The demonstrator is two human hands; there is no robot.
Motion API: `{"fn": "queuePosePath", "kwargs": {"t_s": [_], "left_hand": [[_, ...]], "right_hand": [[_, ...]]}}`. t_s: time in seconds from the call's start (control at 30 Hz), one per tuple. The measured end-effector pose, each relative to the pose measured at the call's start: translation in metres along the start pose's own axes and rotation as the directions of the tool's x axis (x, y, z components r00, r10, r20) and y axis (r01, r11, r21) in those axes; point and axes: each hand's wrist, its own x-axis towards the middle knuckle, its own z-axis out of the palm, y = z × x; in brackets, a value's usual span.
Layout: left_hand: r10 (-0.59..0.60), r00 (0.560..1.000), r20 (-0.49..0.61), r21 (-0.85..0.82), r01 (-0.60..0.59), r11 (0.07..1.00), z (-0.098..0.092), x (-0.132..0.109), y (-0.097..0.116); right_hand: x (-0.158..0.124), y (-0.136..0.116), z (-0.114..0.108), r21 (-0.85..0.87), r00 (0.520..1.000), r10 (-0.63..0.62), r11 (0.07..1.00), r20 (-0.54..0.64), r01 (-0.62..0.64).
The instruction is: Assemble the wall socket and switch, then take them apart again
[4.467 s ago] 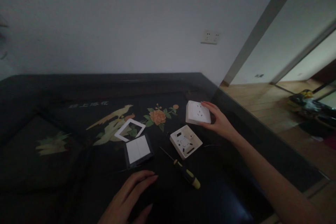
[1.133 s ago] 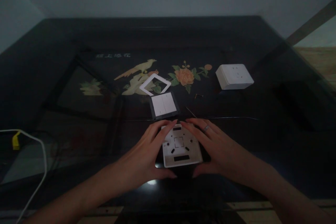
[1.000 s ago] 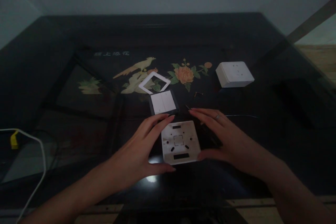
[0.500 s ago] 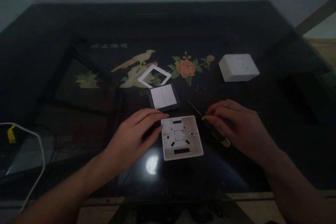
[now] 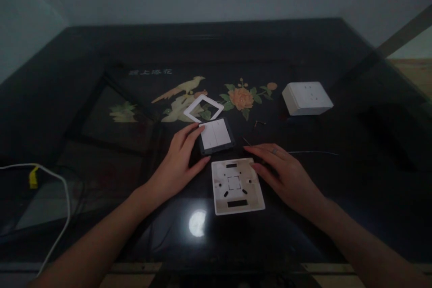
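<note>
My left hand (image 5: 184,155) is at the left side of a light switch (image 5: 216,135), white with two rockers and a dark surround. Its fingers touch the upper left corner, the thumb the lower left corner. The switch lies flat on the table. Nearer to me sits a white wall-mounting box (image 5: 233,182), its hollow side up. At that box's upper right edge is my right hand (image 5: 283,171), thumb and fingers apart. From beneath it pokes a thin screwdriver shaft (image 5: 247,141); the handle is hidden. A white frame (image 5: 189,112) lies just beyond the switch.
A white socket (image 5: 309,96) on a box stands at the back right. Small screws (image 5: 259,123) lie right of the switch. A thin wire (image 5: 313,151) stretches beyond my right hand. At the left runs a white cable (image 5: 67,198) with a yellow tag (image 5: 33,178).
My left hand has left the mounting box and moved forward onto the light switch. My right hand has let go of the screwdriver and shifted left to the box. The view has tilted up slightly.
</note>
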Motion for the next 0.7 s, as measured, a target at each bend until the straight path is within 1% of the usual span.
{"fn": "queuePosePath", "kwargs": {"t_s": [0.1,0.2,0.27,0.37,0.47,0.57,0.7], "left_hand": [[-0.009,1.000,0.010,-0.019,0.009,1.000,0.003,0.000,-0.001],[-0.022,1.000,-0.011,-0.039,0.022,0.999,0.005,0.003,-0.003],[-0.030,0.999,-0.023,-0.053,0.029,0.998,0.007,0.005,-0.006],[-0.038,0.998,-0.046,-0.072,0.034,0.997,0.010,0.009,-0.012],[-0.043,0.997,-0.063,-0.083,0.038,0.996,0.013,0.011,-0.016],[-0.051,0.995,-0.083,-0.091,0.044,0.995,0.015,0.013,-0.017],[-0.060,0.991,-0.124,-0.099,0.047,0.994,0.013,0.015,-0.013]], "right_hand": [[0.000,0.001,-0.002,0.039,0.999,0.035,0.999,0.002,-0.035],[0.004,0.001,-0.008,0.146,0.994,0.105,0.984,0.018,-0.106],[0.011,0.001,-0.011,0.203,0.991,0.127,0.970,0.032,-0.130],[0.030,0.002,-0.014,0.231,0.991,0.123,0.964,0.049,-0.132],[0.052,0.004,-0.010,0.270,0.988,0.131,0.951,0.082,-0.148],[0.069,0.006,-0.002,0.330,0.983,0.150,0.927,0.108,-0.178],[0.077,0.006,0.005,0.426,0.976,0.182,0.879,0.122,-0.217]]}}
